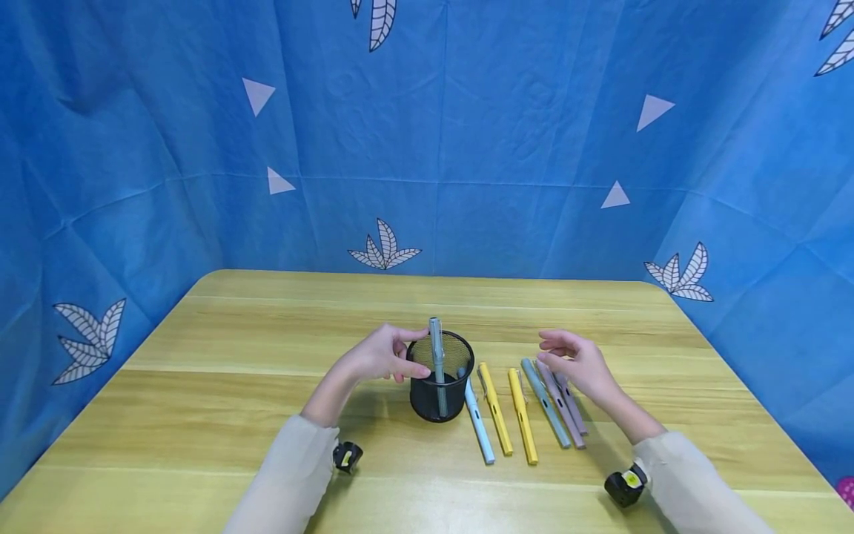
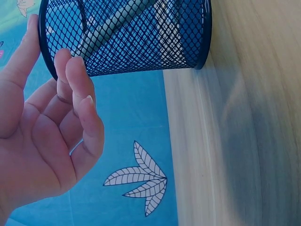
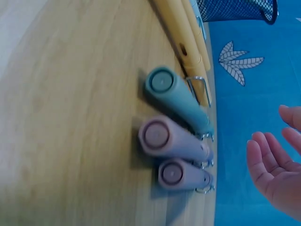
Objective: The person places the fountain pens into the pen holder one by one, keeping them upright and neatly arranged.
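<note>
A black mesh pen holder (image 1: 425, 402) stands upright on the table with one grey-blue pen (image 1: 437, 348) leaning inside it. My left hand (image 1: 376, 354) holds the holder at its left rim, thumb in front and index finger behind. In the left wrist view its other fingers (image 2: 80, 77) curl beside the mesh. Over the far ends of two purple pens (image 1: 562, 406) hovers my right hand (image 1: 582, 365), its fingers loosely bent. Nothing shows between those fingers in the right wrist view. Left of the purple pens lies a teal pen (image 1: 545, 403).
Two yellow pens (image 1: 495, 409) and a light blue pen (image 1: 479, 421) lie between the holder and the teal pen. The wooden table (image 1: 200, 415) ends at a blue patterned cloth (image 1: 434, 133) behind. Each wrist wears a small black camera (image 1: 625, 486).
</note>
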`<state>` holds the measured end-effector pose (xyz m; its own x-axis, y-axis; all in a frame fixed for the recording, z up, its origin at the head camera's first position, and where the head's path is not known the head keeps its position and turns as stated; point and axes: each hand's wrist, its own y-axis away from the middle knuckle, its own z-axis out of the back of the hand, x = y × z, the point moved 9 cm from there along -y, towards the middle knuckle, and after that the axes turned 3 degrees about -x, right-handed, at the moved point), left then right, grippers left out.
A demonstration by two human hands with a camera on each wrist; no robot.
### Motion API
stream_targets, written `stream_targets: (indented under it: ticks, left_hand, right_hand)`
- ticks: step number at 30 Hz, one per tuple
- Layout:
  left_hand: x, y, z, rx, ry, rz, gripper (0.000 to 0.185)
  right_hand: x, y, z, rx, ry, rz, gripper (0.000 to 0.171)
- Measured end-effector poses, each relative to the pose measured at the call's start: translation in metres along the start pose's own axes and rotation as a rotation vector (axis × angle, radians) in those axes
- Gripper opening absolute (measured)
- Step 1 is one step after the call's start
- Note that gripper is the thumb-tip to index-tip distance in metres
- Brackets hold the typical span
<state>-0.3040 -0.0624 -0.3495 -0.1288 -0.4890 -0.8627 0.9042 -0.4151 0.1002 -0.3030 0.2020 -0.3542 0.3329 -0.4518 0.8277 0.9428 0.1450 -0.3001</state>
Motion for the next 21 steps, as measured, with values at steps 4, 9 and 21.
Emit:
stream_targets:
  ticks: [4,9,21]
  left_hand:
    - [0.000,0.000,0.000,-0.001,0.000,0.000,0.068]
    - [0.000,0.000,0.001,-0.007,-0.002,0.001,0.068]
    - [0.001,-0.001,-0.001,0.011,0.002,-0.011,0.068]
  right_hand:
    - [-0.005,0.002,0.005,0.008,0.004,-0.021,0.037]
    - [-0.016,0.002,0.009,0.026,-0.009,-0.049,0.037]
    - [-0.051,0.004,0.015,0.151,-0.050,-0.201,0.048]
